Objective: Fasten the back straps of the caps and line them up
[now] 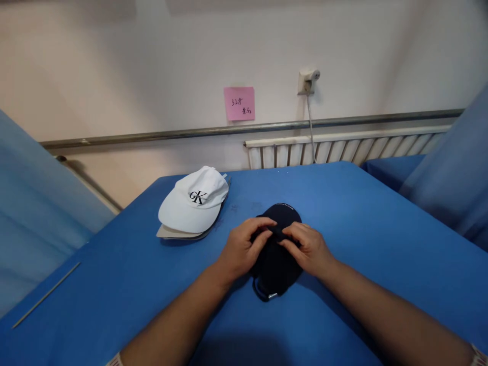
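A black baseball cap (pixel 277 267) lies on the blue table (pixel 354 213) in front of me, its brim pointing away and its back strap with a metal buckle toward me. My left hand (pixel 244 246) pinches the cap's fabric from the left, thumb and fingers closed on it. From the right, my right hand (pixel 308 248) pinches the same cap close to the left fingertips. To the left, a white cap (pixel 196 195) with black letters sits stacked on other caps, a beige brim (pixel 177 233) showing beneath it.
A thin stick (pixel 46 296) lies near the table's left edge. Blue curtains (pixel 34 203) hang at both sides. Behind the table are a metal rail (pixel 183 133), a radiator (pixel 343 149), a plugged-in socket (pixel 306 83) and a pink note (pixel 239 103) on the wall.
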Demonstrator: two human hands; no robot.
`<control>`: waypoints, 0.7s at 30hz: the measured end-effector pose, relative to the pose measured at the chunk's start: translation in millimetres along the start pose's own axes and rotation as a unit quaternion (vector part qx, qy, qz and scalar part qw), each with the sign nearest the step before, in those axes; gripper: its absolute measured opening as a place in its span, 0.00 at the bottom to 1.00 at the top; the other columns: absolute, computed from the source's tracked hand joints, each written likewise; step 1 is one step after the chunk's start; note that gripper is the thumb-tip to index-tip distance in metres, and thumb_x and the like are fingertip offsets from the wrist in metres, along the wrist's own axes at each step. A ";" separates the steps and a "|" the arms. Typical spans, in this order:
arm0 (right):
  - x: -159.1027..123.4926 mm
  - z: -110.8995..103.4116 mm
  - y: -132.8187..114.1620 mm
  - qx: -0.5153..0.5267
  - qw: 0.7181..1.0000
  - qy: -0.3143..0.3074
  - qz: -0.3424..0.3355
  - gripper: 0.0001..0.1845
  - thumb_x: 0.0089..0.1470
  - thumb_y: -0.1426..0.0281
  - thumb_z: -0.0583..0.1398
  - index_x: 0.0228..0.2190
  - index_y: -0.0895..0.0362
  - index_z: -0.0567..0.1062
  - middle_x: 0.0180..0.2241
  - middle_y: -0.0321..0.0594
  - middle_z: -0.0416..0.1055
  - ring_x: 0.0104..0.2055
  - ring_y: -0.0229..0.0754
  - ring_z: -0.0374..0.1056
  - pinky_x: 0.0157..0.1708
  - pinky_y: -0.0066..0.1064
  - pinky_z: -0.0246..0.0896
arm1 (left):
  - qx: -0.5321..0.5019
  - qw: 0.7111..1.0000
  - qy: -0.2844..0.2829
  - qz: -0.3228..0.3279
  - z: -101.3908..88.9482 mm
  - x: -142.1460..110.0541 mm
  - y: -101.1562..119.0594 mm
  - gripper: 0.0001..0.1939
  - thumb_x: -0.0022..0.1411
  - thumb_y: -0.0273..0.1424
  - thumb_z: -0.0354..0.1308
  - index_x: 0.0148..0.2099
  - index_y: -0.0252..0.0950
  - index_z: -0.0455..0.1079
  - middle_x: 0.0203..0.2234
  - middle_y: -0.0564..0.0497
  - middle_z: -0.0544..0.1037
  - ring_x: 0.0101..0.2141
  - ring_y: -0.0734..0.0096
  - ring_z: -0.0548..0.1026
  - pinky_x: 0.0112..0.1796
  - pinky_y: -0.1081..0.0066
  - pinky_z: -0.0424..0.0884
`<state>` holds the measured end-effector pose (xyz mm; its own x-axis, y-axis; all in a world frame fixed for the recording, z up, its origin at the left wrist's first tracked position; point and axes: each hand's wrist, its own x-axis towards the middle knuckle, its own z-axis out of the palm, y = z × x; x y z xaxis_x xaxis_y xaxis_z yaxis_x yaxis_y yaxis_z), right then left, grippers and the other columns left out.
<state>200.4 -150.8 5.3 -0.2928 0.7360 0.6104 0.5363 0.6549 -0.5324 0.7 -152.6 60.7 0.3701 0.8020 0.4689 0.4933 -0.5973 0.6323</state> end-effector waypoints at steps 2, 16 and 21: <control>-0.5 -5.5 11.1 -0.032 0.999 0.022 0.019 0.06 0.59 0.69 0.56 0.35 0.53 0.73 0.29 0.39 0.71 0.32 0.42 0.67 0.32 0.34 0.61 | -0.007 0.998 0.055 -0.024 -3.1 2.0 -8.1 0.12 0.63 0.30 0.54 0.49 0.39 0.71 0.39 0.49 0.78 0.37 0.70 0.75 0.41 0.68 0.72; -2.9 -17.1 21.1 -0.096 0.981 0.129 0.105 0.09 0.57 0.66 0.57 0.40 0.54 0.70 0.31 0.40 0.71 0.30 0.42 0.68 0.30 0.33 0.61 | 0.071 0.982 -0.052 -0.164 36.0 -7.8 -50.7 0.21 0.58 0.39 0.59 0.51 0.36 0.66 0.40 0.46 0.77 0.38 0.62 0.76 0.38 0.63 0.71; -5.8 -0.8 14.9 -0.021 0.989 0.011 0.143 0.19 0.56 0.60 0.59 0.47 0.55 0.68 0.31 0.39 0.72 0.31 0.43 0.70 0.31 0.34 0.64 | 0.009 0.985 -0.074 -0.159 49.9 -6.6 -61.9 0.20 0.56 0.35 0.60 0.51 0.36 0.65 0.44 0.46 0.77 0.43 0.63 0.75 0.43 0.65 0.70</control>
<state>210.7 -145.4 -5.7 -0.1070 0.8863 0.4506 0.6269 0.4119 -0.6613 7.0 -121.0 -12.3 0.3061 0.9396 0.1532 0.6152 -0.3180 0.7213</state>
